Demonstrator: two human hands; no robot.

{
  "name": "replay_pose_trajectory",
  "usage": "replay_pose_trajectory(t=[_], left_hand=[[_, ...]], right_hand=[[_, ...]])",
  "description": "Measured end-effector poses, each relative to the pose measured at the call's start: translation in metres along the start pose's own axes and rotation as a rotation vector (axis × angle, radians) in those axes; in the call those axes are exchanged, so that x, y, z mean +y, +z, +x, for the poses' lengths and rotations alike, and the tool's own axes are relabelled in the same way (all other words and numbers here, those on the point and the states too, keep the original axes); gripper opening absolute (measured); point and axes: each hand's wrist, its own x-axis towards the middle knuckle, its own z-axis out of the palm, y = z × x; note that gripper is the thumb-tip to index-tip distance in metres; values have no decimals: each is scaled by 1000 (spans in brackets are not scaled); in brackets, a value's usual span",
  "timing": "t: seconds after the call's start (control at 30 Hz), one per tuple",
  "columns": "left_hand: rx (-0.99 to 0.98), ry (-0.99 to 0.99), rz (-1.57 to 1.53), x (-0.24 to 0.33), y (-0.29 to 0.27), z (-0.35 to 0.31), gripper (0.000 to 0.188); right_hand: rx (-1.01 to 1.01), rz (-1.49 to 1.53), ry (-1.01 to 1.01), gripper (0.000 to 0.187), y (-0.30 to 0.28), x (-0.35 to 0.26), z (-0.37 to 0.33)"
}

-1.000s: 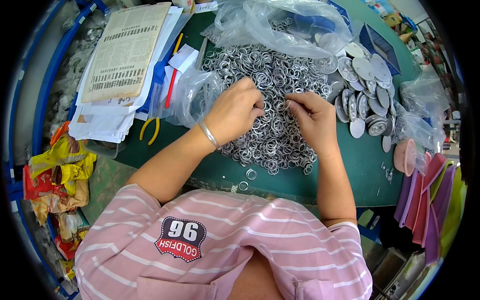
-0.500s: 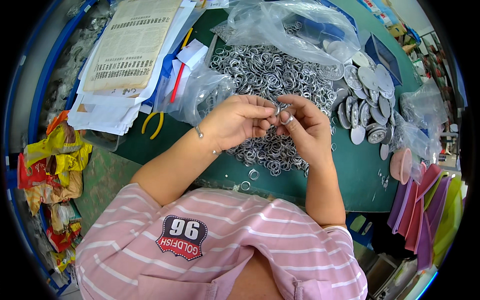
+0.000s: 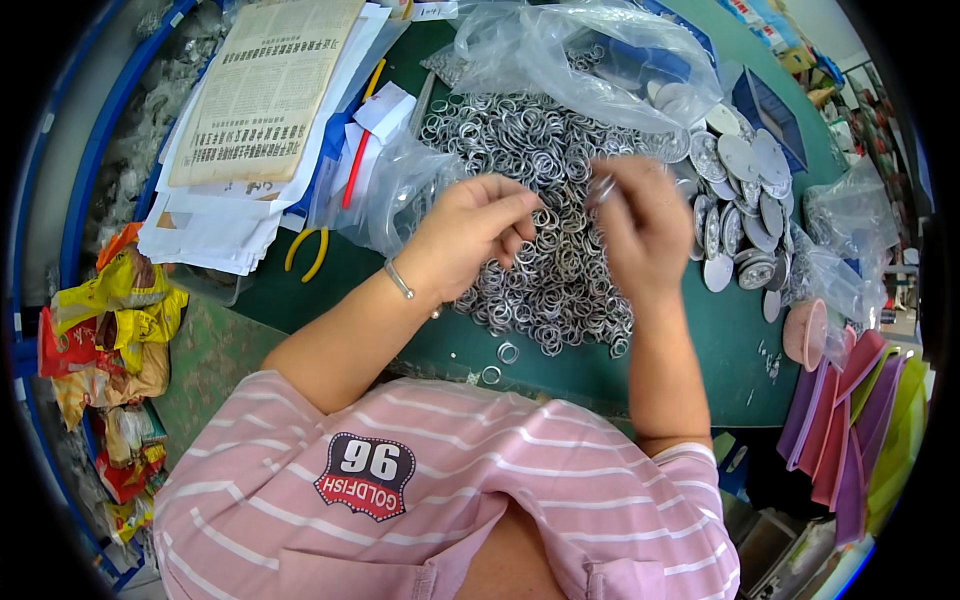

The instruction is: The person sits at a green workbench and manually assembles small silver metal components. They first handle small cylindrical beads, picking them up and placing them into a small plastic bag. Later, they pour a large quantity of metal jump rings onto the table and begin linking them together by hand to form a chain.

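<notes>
A big heap of small silver metal rings [image 3: 555,285] spreads over the green table [image 3: 720,370] under both hands. My left hand [image 3: 475,235] hovers above the heap's left side, thumb and forefinger pressed together; whatever lies at their tips is too small to make out. Over the right part of the heap, my right hand [image 3: 645,225] is smeared by motion, its fingers closed about a shiny metal ring [image 3: 602,190]. Two loose rings [image 3: 508,352] lie near the table's front edge, apart from the heap.
Round metal discs [image 3: 740,158] are piled at the right, beside a blue bin [image 3: 768,115]. A clear plastic bag [image 3: 560,40] covers the heap's far side. Papers [image 3: 225,215], yellow-handled pliers [image 3: 307,255] and a red pen-like stick [image 3: 354,168] lie left. A pink cup [image 3: 805,335] stands at the right edge.
My hands have come apart from their meeting point above the heap. The right has moved right with a ring in its fingers; the left has shifted slightly left.
</notes>
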Motion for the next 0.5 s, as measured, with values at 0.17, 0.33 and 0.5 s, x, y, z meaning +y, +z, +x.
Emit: replay_pose_trajectory(t=[0.17, 0.33, 0.5], left_hand=[[160, 536, 671, -4, -9, 17, 9], [118, 839, 1159, -12, -10, 25, 17], [93, 888, 1227, -19, -7, 33, 10]], right_hand=[[214, -569, -215, 25, -30, 69, 87], [-174, -281, -34, 19, -20, 52, 57], [-404, -253, 160, 12, 9, 25, -1]])
